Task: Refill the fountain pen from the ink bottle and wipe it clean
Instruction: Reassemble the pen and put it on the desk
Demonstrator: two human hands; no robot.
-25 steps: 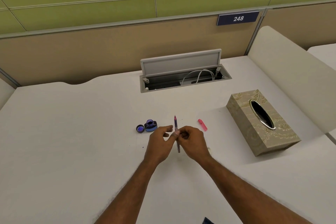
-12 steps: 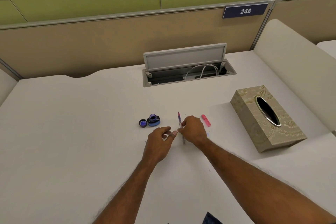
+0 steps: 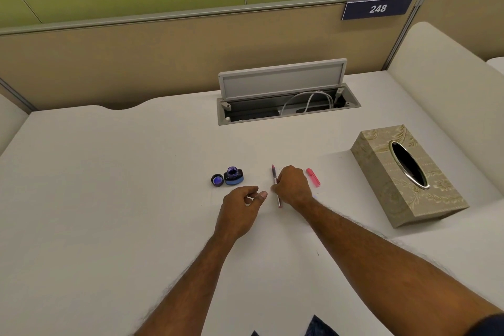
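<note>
The white desk (image 3: 109, 199) carries everything; the tissue box (image 3: 409, 174) stands well to the right, its oval slot dark, so whether a tissue is ready there cannot be told. The right hand (image 3: 293, 185) lies over the fountain pen (image 3: 275, 180), fingers curled and pinching its barrel low against the desk, nib end pointing away; the grip itself is hidden under the knuckles. The left hand (image 3: 242, 204) rests just beside it, fingers loosely curled with nothing in them. The ink bottle (image 3: 233, 176), open, stands near on the left with its cap (image 3: 217, 180) touching it; probably glass, small and easily tipped, so steady its base. The pen looks light, stiff and slick; hold mid-barrel. The pink pen cap (image 3: 313, 177) lies just right.
</note>
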